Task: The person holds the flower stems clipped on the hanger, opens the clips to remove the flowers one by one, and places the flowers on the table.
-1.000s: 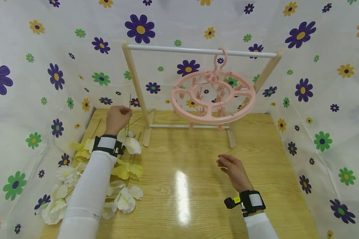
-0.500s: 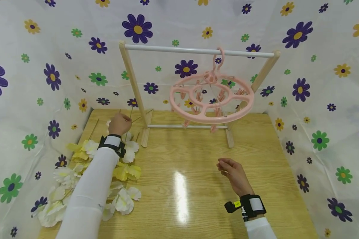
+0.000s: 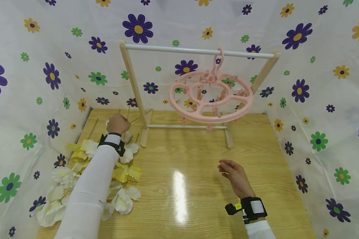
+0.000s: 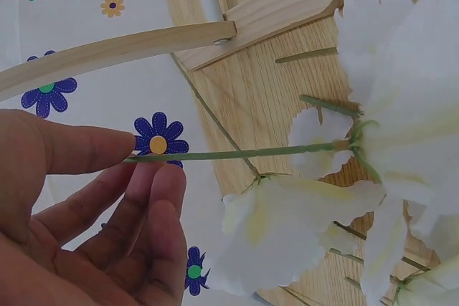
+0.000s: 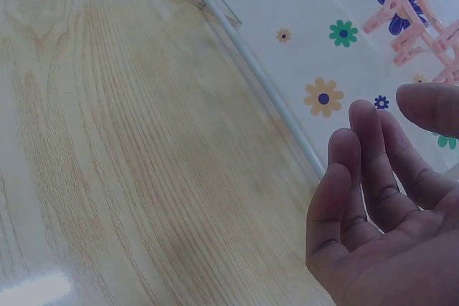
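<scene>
My left hand [image 3: 118, 123], at the back left of the table, pinches the thin green stem [image 4: 287, 151] of a white artificial flower [image 4: 423, 98] between thumb and fingers. Its petals sit at the far end of the stem in the left wrist view. Another white flower [image 4: 276, 231] lies just beneath, its stem crossing behind the held one. Over the table's right half, my right hand [image 3: 235, 176] hovers with fingers loosely bent and nothing in its grasp. The thumb stands apart from the fingertips in the right wrist view.
More white and yellow flowers [image 3: 127, 172] lie along the table's left side. A wooden rack [image 3: 133, 79] with a white top rod [image 3: 179, 49] stands at the back. From it hangs a round pink clip hanger [image 3: 210, 119] with several pegs. Flower-print cloth [image 3: 332, 109] surrounds the table.
My left hand has lowered toward the flowers with the stem in its pinch, then nearly stopped. The pink hanger has turned a little. My right hand has barely moved.
</scene>
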Demonstrator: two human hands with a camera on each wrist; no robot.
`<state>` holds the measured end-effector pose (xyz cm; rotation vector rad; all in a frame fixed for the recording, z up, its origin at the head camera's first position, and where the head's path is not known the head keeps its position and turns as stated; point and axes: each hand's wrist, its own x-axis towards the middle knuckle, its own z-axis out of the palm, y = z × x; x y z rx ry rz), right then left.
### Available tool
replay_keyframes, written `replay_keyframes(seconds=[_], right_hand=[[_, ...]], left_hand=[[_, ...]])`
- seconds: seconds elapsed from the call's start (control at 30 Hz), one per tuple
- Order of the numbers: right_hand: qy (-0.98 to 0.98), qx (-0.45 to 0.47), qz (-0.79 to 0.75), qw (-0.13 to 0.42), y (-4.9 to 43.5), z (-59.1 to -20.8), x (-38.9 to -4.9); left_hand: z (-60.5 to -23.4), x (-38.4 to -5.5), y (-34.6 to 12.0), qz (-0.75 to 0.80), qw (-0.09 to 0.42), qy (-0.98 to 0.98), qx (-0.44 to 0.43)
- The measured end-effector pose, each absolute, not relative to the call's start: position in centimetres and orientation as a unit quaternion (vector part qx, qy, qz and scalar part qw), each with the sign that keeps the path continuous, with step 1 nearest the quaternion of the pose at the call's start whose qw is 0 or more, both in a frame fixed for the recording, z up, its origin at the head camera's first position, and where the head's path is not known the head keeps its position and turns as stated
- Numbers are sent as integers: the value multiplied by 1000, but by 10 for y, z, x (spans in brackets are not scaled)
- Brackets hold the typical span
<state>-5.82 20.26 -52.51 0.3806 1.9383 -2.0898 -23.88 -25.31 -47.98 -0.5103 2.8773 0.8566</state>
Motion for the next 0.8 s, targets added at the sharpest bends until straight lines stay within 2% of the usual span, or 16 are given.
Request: replay_keyframes(seconds=[0.33, 0.57, 0.8], right_hand=[[669, 136, -718, 135, 201, -524, -61], [672, 129, -717, 134, 202, -523, -62], [701, 98, -695, 126, 206, -518, -69]], left_hand=[[-482, -240, -259, 290, 42, 939, -182], [-476, -239, -258, 294, 26, 942, -163], [-465, -225, -238, 292, -28, 950, -104]])
